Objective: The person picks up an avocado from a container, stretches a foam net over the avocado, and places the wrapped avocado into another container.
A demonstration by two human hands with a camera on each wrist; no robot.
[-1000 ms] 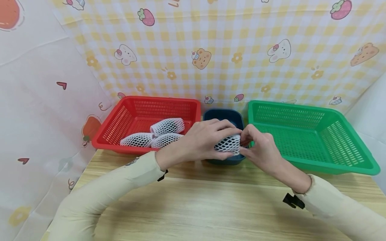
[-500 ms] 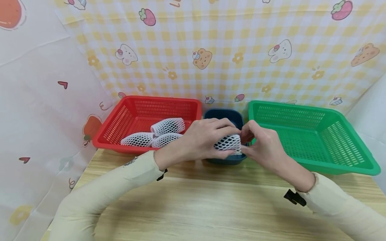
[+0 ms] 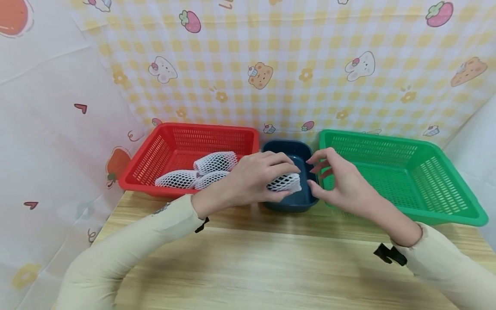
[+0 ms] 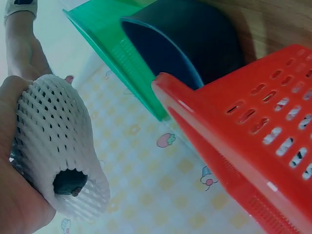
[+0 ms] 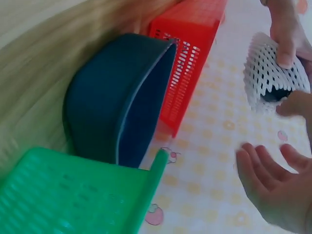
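My left hand (image 3: 253, 178) grips a dark green fruit in a white foam net (image 3: 284, 182) and holds it over the dark blue bin (image 3: 290, 207). In the left wrist view the net (image 4: 53, 126) covers most of the fruit; the dark end (image 4: 68, 181), with a small brown stem stub, shows through its open mouth. To the right, my right hand (image 3: 345, 185) is apart from the fruit. Its thumb and fingers are spread in a loose curve with nothing between them, as the right wrist view also shows.
At the left a red basket (image 3: 209, 140) contains three more net-wrapped fruits (image 3: 215, 162). A green basket (image 3: 391, 185) stands at the right, close beside the blue bin. All three containers sit on a wooden table (image 3: 263, 271) before a yellow checked cloth (image 3: 286, 51).
My right hand has let go of the end of the net and drawn back to the right, its fingers spreading. My left hand has shifted slightly left with the fruit.
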